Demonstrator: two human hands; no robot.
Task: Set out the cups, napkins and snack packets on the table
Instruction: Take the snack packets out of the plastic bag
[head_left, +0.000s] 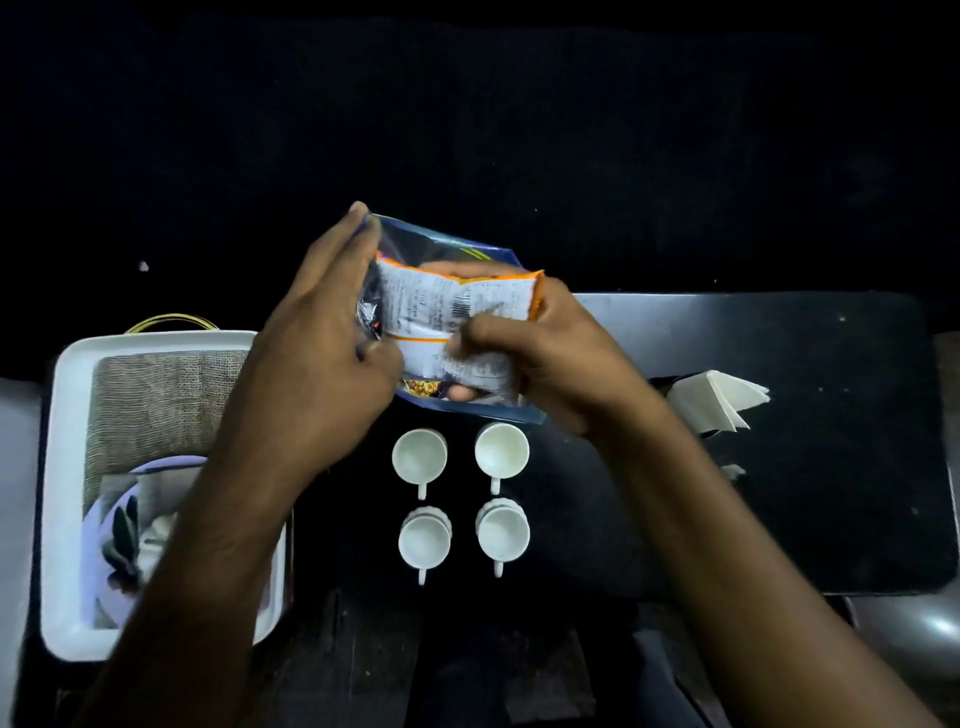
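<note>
Both hands hold a bundle of snack packets (447, 317) above the dark table (779, 467): a white and orange packet lies on top of a blue one. My left hand (322, 353) grips the bundle's left edge. My right hand (540, 353) pinches the white packet from the right, fingers under the blue one. Below the packets stand several white cups (420, 453) in two rows, handles toward me. A stack of white napkins (719, 400) lies to the right of my right hand.
A white tray (67, 467) sits at the left, lined with a woven cloth (166, 405) and holding a pale plate with dark items on it. The surroundings beyond the table are dark.
</note>
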